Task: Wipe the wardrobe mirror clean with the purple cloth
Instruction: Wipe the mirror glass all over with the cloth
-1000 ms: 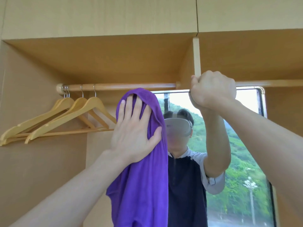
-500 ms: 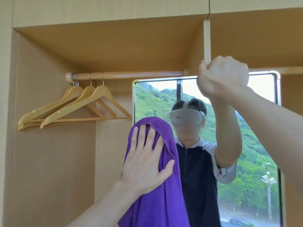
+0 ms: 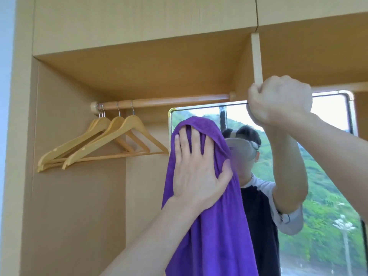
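while fisted right hand (image 3: 278, 102) grips, left hand (image 3: 196, 172) flat

No readable text, label, brand, number or sign anywhere in view.

Purple cloth (image 3: 215, 226) hangs long and draped flat against the upper left part of the gold-framed wardrobe mirror (image 3: 328, 176), which reflects green hills.

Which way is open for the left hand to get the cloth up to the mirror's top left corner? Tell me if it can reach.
Probably yes. The left hand presses the purple cloth flat on the mirror just below its top left corner, with only bare glass between. The wooden hangers hang off to the left, clear of that path.
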`<act>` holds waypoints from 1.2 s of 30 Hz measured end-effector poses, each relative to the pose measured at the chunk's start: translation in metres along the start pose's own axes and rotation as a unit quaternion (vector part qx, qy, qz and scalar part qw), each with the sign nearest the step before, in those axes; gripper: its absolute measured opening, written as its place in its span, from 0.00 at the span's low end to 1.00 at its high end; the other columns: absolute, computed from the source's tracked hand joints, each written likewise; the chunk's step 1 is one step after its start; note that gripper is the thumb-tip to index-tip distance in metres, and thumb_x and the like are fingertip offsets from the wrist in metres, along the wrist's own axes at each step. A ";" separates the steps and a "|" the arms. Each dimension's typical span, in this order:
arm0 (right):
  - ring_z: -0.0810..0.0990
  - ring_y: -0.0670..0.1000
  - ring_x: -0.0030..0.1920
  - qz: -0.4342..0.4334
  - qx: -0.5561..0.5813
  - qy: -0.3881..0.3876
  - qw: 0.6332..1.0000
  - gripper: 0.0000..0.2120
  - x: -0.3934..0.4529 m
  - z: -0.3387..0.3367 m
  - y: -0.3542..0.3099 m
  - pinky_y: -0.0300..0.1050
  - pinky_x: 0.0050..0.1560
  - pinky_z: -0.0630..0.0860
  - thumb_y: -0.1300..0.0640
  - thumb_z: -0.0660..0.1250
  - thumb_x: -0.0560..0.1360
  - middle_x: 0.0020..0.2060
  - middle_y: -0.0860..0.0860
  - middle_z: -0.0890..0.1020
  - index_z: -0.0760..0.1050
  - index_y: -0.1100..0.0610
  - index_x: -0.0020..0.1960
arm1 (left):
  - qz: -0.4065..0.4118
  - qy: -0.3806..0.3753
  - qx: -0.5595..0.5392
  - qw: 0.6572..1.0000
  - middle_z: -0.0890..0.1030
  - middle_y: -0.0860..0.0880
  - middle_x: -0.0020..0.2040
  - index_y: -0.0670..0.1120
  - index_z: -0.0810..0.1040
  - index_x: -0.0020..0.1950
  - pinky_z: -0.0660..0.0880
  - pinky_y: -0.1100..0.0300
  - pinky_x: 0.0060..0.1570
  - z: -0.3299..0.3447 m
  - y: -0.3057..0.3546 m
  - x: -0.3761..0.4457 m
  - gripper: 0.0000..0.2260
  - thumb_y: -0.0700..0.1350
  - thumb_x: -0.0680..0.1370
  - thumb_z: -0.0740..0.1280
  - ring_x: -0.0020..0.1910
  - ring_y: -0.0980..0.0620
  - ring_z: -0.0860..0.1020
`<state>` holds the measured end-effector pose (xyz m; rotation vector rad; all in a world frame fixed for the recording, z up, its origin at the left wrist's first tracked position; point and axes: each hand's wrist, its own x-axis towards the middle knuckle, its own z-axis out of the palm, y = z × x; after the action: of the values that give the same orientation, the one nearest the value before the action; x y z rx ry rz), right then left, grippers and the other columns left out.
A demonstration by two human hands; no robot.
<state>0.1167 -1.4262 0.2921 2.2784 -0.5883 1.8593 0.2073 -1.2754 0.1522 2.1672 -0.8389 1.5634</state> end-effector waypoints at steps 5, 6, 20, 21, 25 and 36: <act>0.71 0.61 0.35 0.001 0.001 0.004 1.000 0.23 -0.001 0.000 -0.002 0.49 0.40 0.66 0.49 0.50 0.81 0.28 0.54 0.67 0.73 0.63 0.38 | -0.005 -0.043 0.010 0.999 0.60 0.38 0.81 0.44 0.67 0.77 0.53 0.41 0.79 0.002 -0.018 -0.035 0.31 0.62 0.80 0.52 0.82 0.36 0.50; 0.71 0.61 0.35 0.004 0.000 0.005 1.000 0.23 -0.001 0.000 -0.002 0.49 0.40 0.67 0.48 0.50 0.81 0.28 0.54 0.67 0.73 0.63 0.39 | -0.004 -0.043 0.012 0.999 0.59 0.39 0.81 0.44 0.66 0.77 0.52 0.41 0.80 0.000 -0.020 -0.033 0.32 0.62 0.80 0.51 0.82 0.36 0.50; 0.71 0.61 0.36 0.007 -0.003 0.015 1.000 0.24 0.000 0.003 -0.001 0.49 0.40 0.66 0.48 0.50 0.80 0.28 0.53 0.65 0.75 0.62 0.40 | 0.058 -0.006 0.013 0.998 0.60 0.36 0.80 0.42 0.67 0.76 0.50 0.39 0.79 -0.006 0.001 0.011 0.30 0.60 0.80 0.53 0.81 0.34 0.53; 0.71 0.61 0.36 0.006 -0.003 0.013 1.000 0.24 0.000 0.003 -0.001 0.49 0.40 0.66 0.48 0.50 0.81 0.28 0.53 0.65 0.75 0.62 0.40 | 0.077 -0.018 0.020 0.997 0.61 0.36 0.80 0.42 0.67 0.76 0.50 0.38 0.79 -0.004 0.003 0.003 0.31 0.61 0.80 0.53 0.81 0.34 0.53; 0.72 0.61 0.36 -0.001 -0.002 0.012 1.000 0.25 0.001 0.004 0.000 0.49 0.39 0.66 0.48 0.49 0.81 0.28 0.54 0.67 0.76 0.62 0.39 | 0.039 -0.019 0.040 0.998 0.60 0.36 0.80 0.42 0.67 0.76 0.50 0.38 0.79 -0.005 -0.007 0.002 0.32 0.62 0.80 0.52 0.81 0.34 0.53; 0.72 0.61 0.36 -0.001 0.001 0.025 1.000 0.23 0.002 0.005 0.000 0.48 0.39 0.65 0.48 0.50 0.81 0.28 0.53 0.68 0.75 0.61 0.39 | 0.032 0.028 -0.003 0.999 0.62 0.38 0.77 0.45 0.69 0.72 0.54 0.38 0.78 -0.011 0.004 0.033 0.27 0.59 0.79 0.55 0.78 0.34 0.56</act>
<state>0.1216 -1.4281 0.2927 2.2262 -0.5763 1.9097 0.2040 -1.2803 0.1872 2.1022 -0.9029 1.6422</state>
